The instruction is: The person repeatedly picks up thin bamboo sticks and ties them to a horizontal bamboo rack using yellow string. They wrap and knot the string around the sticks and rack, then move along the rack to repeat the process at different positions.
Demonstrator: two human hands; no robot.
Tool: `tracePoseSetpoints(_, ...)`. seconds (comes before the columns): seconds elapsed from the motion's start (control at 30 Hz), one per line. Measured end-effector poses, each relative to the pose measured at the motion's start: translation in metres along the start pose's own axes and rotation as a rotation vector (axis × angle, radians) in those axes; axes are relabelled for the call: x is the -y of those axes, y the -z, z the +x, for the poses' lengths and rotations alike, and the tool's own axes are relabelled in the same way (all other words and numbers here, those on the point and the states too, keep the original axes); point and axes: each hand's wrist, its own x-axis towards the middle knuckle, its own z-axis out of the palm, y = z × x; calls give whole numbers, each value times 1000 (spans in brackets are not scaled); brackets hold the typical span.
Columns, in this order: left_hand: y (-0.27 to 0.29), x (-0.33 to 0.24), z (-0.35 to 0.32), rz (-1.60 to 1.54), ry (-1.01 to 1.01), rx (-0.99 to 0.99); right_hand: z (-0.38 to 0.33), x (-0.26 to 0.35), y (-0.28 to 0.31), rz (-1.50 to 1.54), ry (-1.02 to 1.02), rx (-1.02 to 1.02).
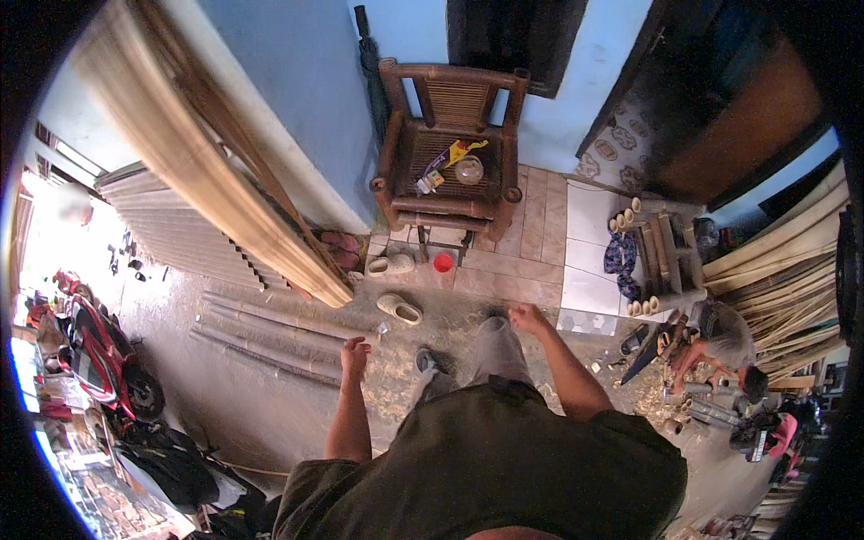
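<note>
My left hand [355, 357] hangs in the air at my left side, its fingers loosely bent and apart, with nothing visible in it. In front of my right knee is my right hand [529, 319], fingers half curled and pointing left; no object shows in it. Below my left hand, several long bamboo poles [270, 328] lie on the floor. A pale clog [400, 309] sits on the floor ahead, between my two hands. Beyond it stands a brown bamboo armchair [447, 144], holding a round clear container [468, 170] and a yellow and purple packet [454, 155].
Tall pale bamboo strips [225, 162] lean at the left. At the right a person [724, 346] crouches by bamboo pieces and a handsaw [640, 358]. Beside them are a small bamboo frame [670, 256] and stacked strips [792, 297]. A red motorcycle [94, 355] stands far left.
</note>
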Motion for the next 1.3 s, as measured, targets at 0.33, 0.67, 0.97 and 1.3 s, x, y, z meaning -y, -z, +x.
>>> tracePoseSetpoints(0.33, -44, 31, 5, 136, 307, -175, 433, 116, 96, -70, 367, -277)
tracePoseSetpoints(0.67, -224, -82, -74, -126, 1012, -189, 671, 151, 88, -586, 259, -332)
tracePoseSetpoints(0.97, -293, -138, -57, -291, 955, -476, 700, 164, 80, -952, 317, -167)
tracePoseSetpoints(1.3, -289, -104, -131, -128, 545, -602, 617, 89, 112, -608, 366, -221)
